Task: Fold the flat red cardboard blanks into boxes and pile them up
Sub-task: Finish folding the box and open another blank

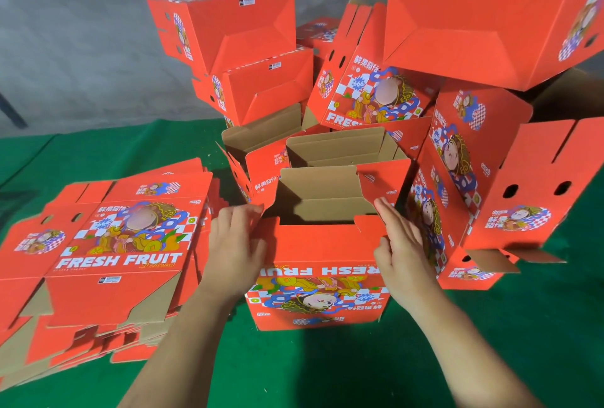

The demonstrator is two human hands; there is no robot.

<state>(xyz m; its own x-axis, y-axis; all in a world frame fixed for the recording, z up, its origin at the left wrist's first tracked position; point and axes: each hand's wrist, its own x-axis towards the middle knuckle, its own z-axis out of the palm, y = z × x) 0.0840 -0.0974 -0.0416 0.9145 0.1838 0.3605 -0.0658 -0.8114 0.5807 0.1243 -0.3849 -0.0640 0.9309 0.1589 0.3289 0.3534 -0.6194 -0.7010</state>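
- Half-folded red cardboard box [318, 273] with a printed cartoon figure and upside-down "FRESH FRUIT" lettering: stands upright on the green cloth-covered table [359, 368], at centre, directly in front of the person; top open, brown corrugated inside visible.
- Left hand [233, 244]: lies against the box's left side at its top edge, fingers straight and lightly spread, pressing on the left red flap [258, 211]; nothing is clasped.
- Right hand [400, 244]: at the box's right top corner, fingers extended along the right red flap [376, 185], thumb bent in over the front panel's edge; whether it actually pinches the card, I cannot tell.
- Stack of flat red cardboard blanks [104, 254] with the same print, "FRESH FRUIT" upright: lies on the table to the left of the box, just beside the left forearm; lower sheets fan out untidily at the near edge.
- Pile of folded red boxes [359, 87]: heaped behind and to the right of the central box, some tilted, some showing their closed bottoms with small barcode labels, two nearest with open brown interiors.
- Grey concrete wall [81, 31]: behind the table.
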